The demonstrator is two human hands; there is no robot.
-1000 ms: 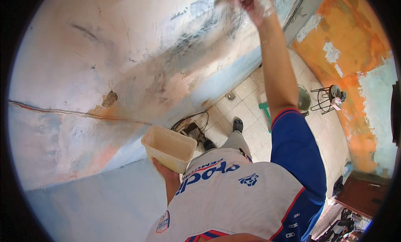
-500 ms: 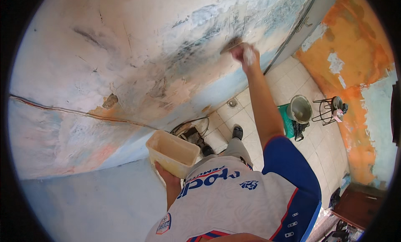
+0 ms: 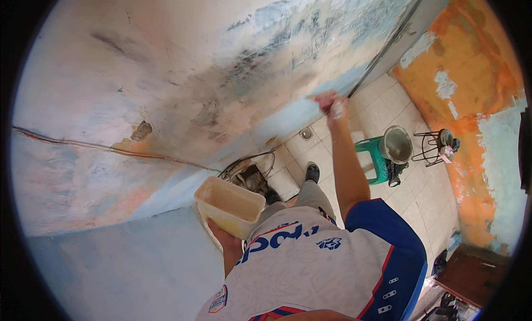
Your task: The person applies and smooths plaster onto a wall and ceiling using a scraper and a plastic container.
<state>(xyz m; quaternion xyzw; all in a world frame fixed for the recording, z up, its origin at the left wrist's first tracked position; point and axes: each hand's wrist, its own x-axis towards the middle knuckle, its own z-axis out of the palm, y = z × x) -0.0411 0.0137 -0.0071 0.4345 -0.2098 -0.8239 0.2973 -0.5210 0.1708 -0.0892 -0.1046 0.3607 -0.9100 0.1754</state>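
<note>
My left hand (image 3: pixel 224 236) grips the lower side of a rectangular, pale yellow plastic tub (image 3: pixel 244 224), held against my front at a tilt. Residue coats the tub's inner walls. My right arm is stretched out to the wall (image 3: pixel 183 88), which is stained, patchy and cracked in pale blue, peach and grey. At its lower blue band, my right hand (image 3: pixel 333 106), smeared with white, is closed on a small flat tool whose shape is blurred by motion. Whether the tool touches the wall cannot be made out.
A grey bucket (image 3: pixel 397 144) stands on a green plastic stool (image 3: pixel 372 160), with a black bag beside it. Further right is a black metal stool (image 3: pixel 429 146) carrying small items. A cable (image 3: pixel 100 147) runs along the wall. An orange, peeling wall (image 3: pixel 468 60) rises beyond the tiled floor.
My right hand has moved down the wall, from the dark stained patch to the pale blue band. The left hand still holds the tub in nearly the same place.
</note>
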